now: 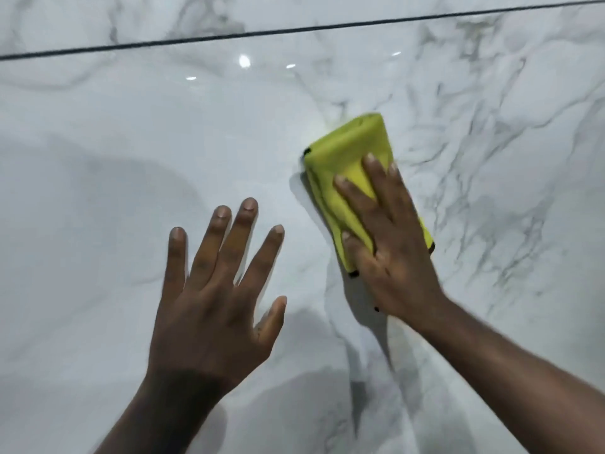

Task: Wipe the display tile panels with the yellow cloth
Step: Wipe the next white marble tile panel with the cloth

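Observation:
A glossy white tile panel (131, 142) with grey marble veins fills the view. A folded yellow cloth (347, 152) with dark trim at its corners lies flat against the panel, right of centre. My right hand (389, 244) presses on the cloth's lower half with straight, spread fingers. My left hand (212, 290) is spread flat on the bare panel to the left of the cloth, fingers straight, holding nothing. The cloth's upper end looks slightly blurred.
A thin dark joint line (294, 30) runs across the top, dividing this panel from another marble tile panel (98, 18) above it. Lamp reflections (244, 61) glint on the surface below the joint.

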Motion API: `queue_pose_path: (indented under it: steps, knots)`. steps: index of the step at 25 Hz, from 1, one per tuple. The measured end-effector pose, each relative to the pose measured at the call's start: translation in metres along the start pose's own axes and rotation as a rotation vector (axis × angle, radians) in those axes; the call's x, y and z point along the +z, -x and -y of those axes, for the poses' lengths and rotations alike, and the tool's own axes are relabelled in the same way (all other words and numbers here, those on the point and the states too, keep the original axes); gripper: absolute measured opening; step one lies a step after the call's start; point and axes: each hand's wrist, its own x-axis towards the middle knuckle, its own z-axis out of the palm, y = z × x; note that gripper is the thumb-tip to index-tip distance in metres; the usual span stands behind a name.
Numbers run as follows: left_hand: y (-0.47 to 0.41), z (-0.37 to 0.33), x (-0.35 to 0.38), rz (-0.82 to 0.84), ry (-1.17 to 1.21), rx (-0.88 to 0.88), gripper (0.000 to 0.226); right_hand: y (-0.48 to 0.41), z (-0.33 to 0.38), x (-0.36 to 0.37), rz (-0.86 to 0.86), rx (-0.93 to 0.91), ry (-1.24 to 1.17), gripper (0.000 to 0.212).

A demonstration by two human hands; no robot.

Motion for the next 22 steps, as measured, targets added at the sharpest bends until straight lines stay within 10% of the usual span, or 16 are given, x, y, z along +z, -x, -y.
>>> queue_pose_path:
  steps: [6, 10, 15, 19, 22]
  knots:
    - [0.026, 0.024, -0.007, -0.093, -0.002, 0.002, 0.074, 0.035, 0.035, 0.028, -0.148, 0.421, -0.088, 0.069]
    - [0.040, 0.044, -0.018, -0.028, -0.036, -0.027, 0.078, 0.011, 0.059, 0.027, 0.150, -0.172, 0.028, 0.074]
    - [0.073, 0.077, -0.033, -0.035, -0.032, -0.108, 0.078, 0.022, 0.080, 0.044, -0.116, 0.300, -0.062, 0.063]
    - [0.099, 0.109, -0.044, -0.014, -0.039, -0.091, 0.082, 0.009, 0.123, 0.064, 0.070, -0.145, 0.016, 0.069]
    - [0.126, 0.144, -0.058, -0.026, -0.038, -0.133, 0.082, -0.023, 0.159, 0.079, -0.160, 0.140, -0.117, 0.061]
